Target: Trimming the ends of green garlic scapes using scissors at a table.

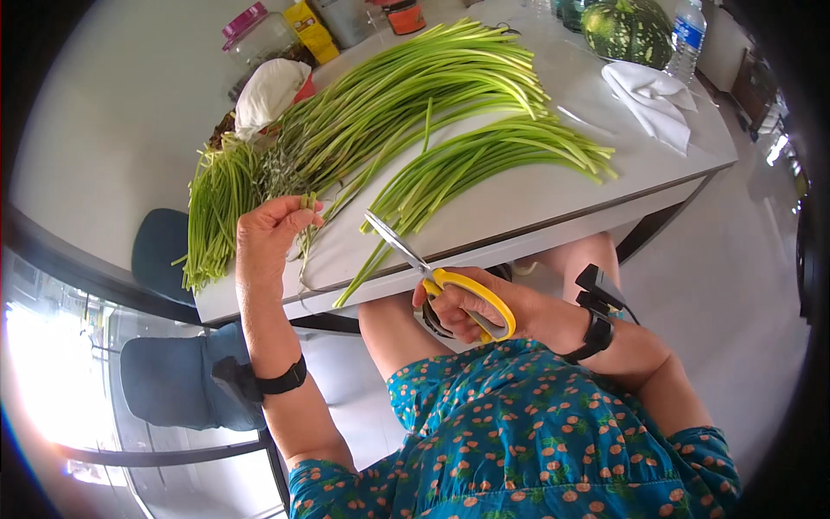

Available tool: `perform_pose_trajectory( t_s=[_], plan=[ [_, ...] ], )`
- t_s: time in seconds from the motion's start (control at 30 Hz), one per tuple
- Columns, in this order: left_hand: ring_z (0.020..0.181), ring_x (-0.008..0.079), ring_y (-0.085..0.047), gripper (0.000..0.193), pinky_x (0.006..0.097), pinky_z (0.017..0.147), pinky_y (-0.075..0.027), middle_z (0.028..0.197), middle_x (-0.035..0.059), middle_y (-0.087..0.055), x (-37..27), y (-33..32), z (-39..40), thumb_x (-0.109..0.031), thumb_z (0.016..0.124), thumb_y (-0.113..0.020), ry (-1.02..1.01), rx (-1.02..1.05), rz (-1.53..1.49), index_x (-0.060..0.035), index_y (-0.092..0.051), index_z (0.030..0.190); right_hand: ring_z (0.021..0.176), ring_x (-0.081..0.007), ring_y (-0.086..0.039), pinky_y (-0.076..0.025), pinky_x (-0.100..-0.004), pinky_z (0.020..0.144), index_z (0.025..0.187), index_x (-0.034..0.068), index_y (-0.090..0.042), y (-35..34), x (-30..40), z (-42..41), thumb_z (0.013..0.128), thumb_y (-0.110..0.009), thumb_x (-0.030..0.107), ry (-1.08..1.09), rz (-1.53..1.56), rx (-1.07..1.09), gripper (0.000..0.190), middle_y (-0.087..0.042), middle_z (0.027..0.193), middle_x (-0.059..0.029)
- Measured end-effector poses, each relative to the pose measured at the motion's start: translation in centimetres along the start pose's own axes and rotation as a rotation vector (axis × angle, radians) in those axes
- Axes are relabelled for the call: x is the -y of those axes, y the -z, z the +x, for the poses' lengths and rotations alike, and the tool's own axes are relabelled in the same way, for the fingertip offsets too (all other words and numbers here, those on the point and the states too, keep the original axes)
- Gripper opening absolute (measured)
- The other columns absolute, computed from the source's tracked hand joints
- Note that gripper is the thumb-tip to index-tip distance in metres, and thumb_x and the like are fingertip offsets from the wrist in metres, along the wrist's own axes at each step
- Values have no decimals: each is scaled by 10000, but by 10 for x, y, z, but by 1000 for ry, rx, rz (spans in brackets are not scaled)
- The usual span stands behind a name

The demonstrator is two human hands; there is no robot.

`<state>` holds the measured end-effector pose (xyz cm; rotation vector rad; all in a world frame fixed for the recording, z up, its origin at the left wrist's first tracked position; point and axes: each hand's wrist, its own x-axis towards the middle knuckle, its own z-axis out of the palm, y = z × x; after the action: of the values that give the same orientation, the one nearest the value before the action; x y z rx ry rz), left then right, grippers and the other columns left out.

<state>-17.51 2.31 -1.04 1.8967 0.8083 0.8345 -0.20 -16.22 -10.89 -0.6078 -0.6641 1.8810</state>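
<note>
My left hand (279, 224) pinches short green stem ends between thumb and fingertips, above the withered trimmings (282, 165). In my right hand (463, 305) is a pair of yellow-handled scissors (395, 240), its blades close together and pointing up and left. Beyond the blades lies a small bundle of long green stems (480, 162), with a few stems reaching over the table's near edge. A larger bundle of stems (415, 84) spreads behind it. At the left end of the table, a bunch of shorter green stems (217, 214) hangs near the edge.
On the white table (687, 159), a white cloth (648, 100), a green squash (626, 32) and a plastic bottle (687, 39) stand or lie at the right. A pink-lidded jar (259, 39), a yellow packet (311, 31) and a white bag (269, 97) are at the back left. Dark chairs (175, 376) flank the table's left end.
</note>
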Motion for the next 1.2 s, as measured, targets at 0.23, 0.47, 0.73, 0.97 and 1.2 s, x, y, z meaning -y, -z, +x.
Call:
perform_pose_trajectory(
  t_s=[0.23, 0.47, 0.73, 0.97, 1.2],
  plan=[
    [658, 171, -586, 174, 280, 663, -456, 755, 100, -655, 7, -19, 26, -53, 775, -626, -300, -229, 631, -8, -658, 941, 519, -46, -381, -251, -187, 424, 1001, 52, -511, 5, 4, -9, 845, -562, 236, -44, 40, 8, 246, -405, 616, 36],
    [783, 343, -580, 138, 383, 677, -450, 832, 170, -609, 13, -60, 56, -111, 832, -578, -359, -74, 557, -4, -536, 907, 569, -24, -375, -262, -173, 442, 1015, 53, -512, 11, -1, -21, 860, -577, 300, 8, 72, 46, 299, -400, 676, 56],
    [822, 342, -586, 278, 414, 739, -451, 846, 186, -606, 12, -79, 72, -194, 691, -697, -151, 74, 884, -15, -586, 873, 555, -55, -380, -298, -195, 476, 1139, 11, -453, 17, 4, -34, 832, -619, 322, -9, 137, 61, 468, -397, 663, 25],
    [621, 258, -583, 172, 333, 630, -464, 691, 147, -614, 1, -66, 70, -120, 669, -681, -203, 37, 635, -15, -648, 800, 540, -32, -425, -314, -171, 433, 1016, 21, -514, 16, 5, -36, 827, -557, 199, 46, 138, 31, 264, -413, 666, 39],
    [498, 28, -434, 144, 174, 450, -313, 644, -16, -594, -15, -61, 40, -82, 733, -697, 165, 219, 143, -13, -652, 852, 525, -105, -504, -393, -235, 477, 1006, 22, -499, 8, 9, -33, 843, -566, 340, 152, -158, 34, 364, -520, 622, -32]
  ],
)
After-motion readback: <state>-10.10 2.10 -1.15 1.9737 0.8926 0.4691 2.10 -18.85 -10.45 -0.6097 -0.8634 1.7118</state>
